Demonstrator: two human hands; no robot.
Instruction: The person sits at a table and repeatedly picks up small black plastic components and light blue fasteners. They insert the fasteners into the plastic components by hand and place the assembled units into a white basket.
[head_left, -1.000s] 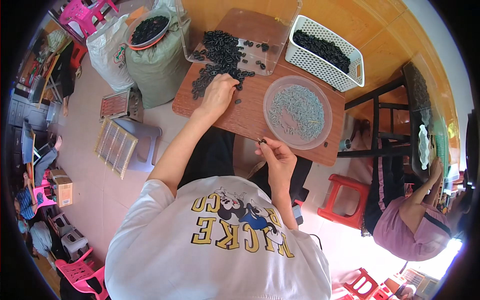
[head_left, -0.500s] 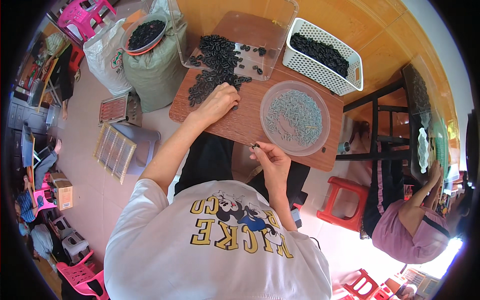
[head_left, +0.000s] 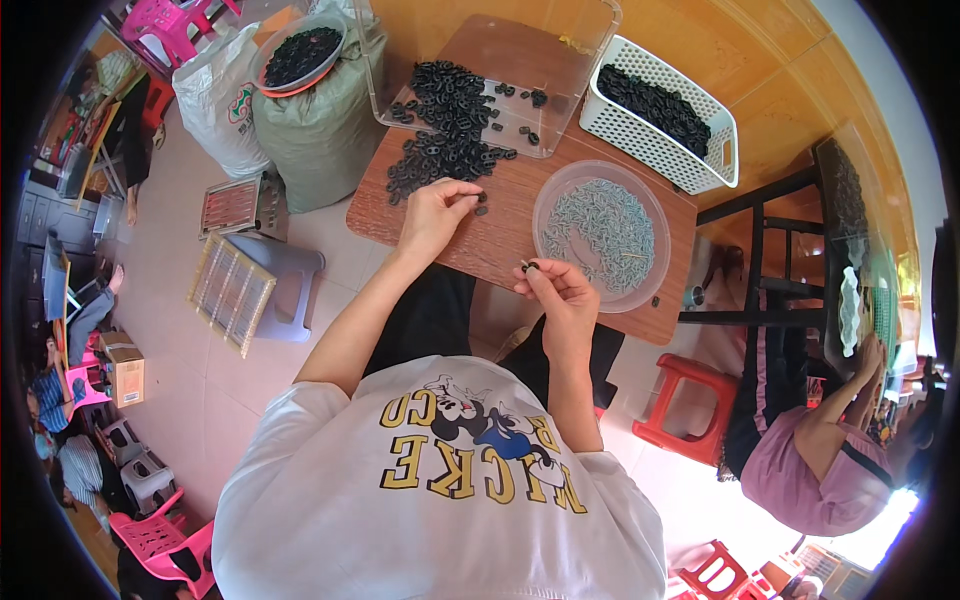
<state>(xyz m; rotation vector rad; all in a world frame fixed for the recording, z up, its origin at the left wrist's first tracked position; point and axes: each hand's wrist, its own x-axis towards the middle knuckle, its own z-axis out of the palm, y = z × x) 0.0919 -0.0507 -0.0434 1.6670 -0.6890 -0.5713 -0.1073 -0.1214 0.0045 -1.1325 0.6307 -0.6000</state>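
My left hand (head_left: pixel 436 217) is over the brown wooden table, thumb and fingers pinched at a small black oval plastic piece (head_left: pixel 481 197). A second such piece (head_left: pixel 481 211) lies just below the fingertips. Beyond the hand spreads a pile of black oval pieces (head_left: pixel 440 160), running back into a clear plastic bin (head_left: pixel 545 140). At the table's near edge my right hand (head_left: pixel 563 297) is closed in a pinch on a small black piece (head_left: pixel 531 267) with a thin, pale tip sticking out. Close to it stands a round clear tub (head_left: pixel 540 215) full of small silvery screws (head_left: pixel 600 230).
A white perforated basket (head_left: pixel 725 160) of black pieces stands at the back right. Filled sacks (head_left: pixel 310 150) and a grey stool (head_left: pixel 300 290) are on the left. To the right are a red stool (head_left: pixel 690 400) and another person (head_left: pixel 810 470) at a black-framed table.
My left hand has drawn back slightly from the pile, its fingertips now pinched at a black piece. My right hand has risen a little toward the table, still pinching its piece. The view shifted slightly.
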